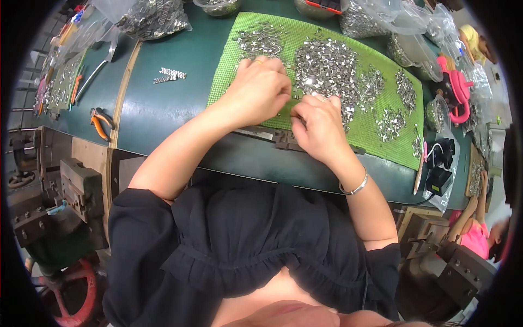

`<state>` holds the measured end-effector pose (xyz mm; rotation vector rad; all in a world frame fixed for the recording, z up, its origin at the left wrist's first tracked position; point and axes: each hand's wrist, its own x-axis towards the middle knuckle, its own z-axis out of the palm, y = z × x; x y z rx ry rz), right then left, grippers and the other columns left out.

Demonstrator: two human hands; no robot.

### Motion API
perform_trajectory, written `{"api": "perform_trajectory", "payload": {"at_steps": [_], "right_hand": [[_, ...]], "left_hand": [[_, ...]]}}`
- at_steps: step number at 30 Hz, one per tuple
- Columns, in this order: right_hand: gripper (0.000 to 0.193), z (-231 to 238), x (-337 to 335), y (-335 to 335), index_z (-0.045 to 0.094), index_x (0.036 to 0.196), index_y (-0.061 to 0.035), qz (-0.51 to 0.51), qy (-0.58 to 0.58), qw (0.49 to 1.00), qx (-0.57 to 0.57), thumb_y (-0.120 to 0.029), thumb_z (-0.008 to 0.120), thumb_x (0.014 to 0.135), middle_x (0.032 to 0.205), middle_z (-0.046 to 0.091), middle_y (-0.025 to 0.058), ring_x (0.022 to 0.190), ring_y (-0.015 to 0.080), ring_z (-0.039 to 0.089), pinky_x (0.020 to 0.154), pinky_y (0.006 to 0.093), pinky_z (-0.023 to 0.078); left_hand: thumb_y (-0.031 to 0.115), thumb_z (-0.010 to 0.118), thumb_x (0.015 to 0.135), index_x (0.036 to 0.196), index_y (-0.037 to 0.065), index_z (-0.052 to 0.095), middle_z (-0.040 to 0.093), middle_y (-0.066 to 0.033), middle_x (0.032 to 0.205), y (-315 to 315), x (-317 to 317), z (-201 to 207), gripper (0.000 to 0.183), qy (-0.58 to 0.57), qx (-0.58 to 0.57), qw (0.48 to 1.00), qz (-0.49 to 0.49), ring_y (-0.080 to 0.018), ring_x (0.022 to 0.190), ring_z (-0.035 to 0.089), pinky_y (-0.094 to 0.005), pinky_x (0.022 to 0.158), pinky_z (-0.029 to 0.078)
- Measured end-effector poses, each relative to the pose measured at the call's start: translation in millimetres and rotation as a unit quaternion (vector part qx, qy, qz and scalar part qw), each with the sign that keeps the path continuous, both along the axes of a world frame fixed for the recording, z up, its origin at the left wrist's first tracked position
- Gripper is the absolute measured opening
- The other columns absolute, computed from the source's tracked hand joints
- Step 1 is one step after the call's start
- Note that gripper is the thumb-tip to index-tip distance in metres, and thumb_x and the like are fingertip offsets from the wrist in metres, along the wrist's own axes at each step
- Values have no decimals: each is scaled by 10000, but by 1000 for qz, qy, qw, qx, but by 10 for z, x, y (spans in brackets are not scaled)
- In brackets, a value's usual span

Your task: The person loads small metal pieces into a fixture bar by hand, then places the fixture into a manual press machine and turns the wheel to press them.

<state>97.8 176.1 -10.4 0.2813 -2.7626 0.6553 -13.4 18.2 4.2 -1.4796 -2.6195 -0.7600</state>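
Note:
A green textured mat lies on the table under heaps of small silver metal parts. My left hand is curled over the mat's left side, just below a pile of slim metal pieces. Its fingers are bent inward and the fingertips are hidden. Beside it, my right hand rests at the lower edge of the largest heap of metal parts, fingers bent together; what they pinch is too small to name. Between both hands and my body sits a dark metal bar fixture along the mat's near edge.
Orange-handled pliers and linked metal strips lie on the green table to the left. Bags of metal parts stand at the back. A pink container and a black device are at the right. Another person works at far right.

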Motion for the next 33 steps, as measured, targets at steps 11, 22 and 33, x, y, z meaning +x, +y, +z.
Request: {"api": "perform_trajectory", "payload": {"at_steps": [11, 22, 33], "right_hand": [[101, -98, -137, -131, 649, 684, -92, 19, -7, 1000, 23, -107, 699, 771, 689, 643, 53, 692, 258, 623, 747, 416, 384], [34, -31, -94, 73, 696, 811, -79, 97, -24, 995, 20, -64, 671, 793, 758, 642, 45, 755, 236, 618, 751, 387, 357], [44, 24, -106, -174, 658, 741, -61, -2, -91, 994, 52, -73, 672, 781, 762, 664, 103, 781, 295, 645, 757, 438, 376]], "left_hand": [[164, 739, 749, 815, 121, 744, 598, -25, 979, 15, -59, -97, 78, 18, -3, 1000, -18, -234, 984, 543, -389, 865, 365], [151, 710, 798, 805, 106, 733, 578, -24, 981, 7, 19, -130, 50, 90, -12, 996, -25, -230, 1009, 534, -406, 898, 359], [130, 696, 792, 821, 80, 725, 590, -34, 986, 33, 34, -110, 64, 79, -1, 996, -28, -238, 1015, 538, -403, 894, 362]]}}
